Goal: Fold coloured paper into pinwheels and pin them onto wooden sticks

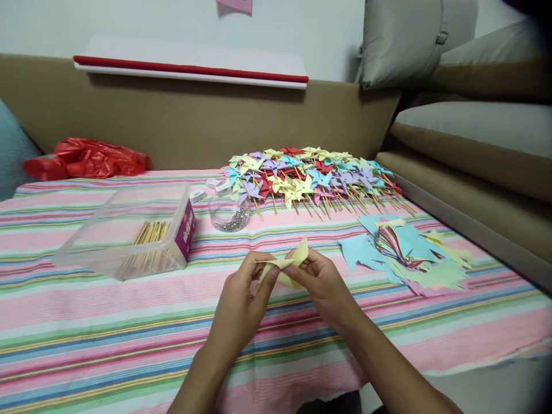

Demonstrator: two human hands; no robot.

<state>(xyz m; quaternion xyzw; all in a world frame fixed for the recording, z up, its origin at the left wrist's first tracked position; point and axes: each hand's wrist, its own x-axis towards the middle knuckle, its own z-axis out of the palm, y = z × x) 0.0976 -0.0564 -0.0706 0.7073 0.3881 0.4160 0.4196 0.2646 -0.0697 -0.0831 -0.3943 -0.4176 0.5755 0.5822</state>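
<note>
My left hand [244, 299] and my right hand [321, 282] meet above the striped tablecloth [107, 322], both pinching one pale yellow cut paper [288, 264]. The paper's flaps are folded up between my fingertips, and one corner points upward. A thin pin or stick seems to run from my left fingers into the paper, too fine to be sure. A pile of finished paper pinwheels [310, 175] on wooden sticks lies beyond my hands. A stack of cut coloured papers [405, 253] sits to the right of my right hand.
A clear plastic box [129, 230] with wooden sticks stands at the left. A small clear jar of silver pins [228, 215] sits beside it. A red plastic bag [86, 158] lies at the back left. Sofa cushions [474, 132] rise along the right edge.
</note>
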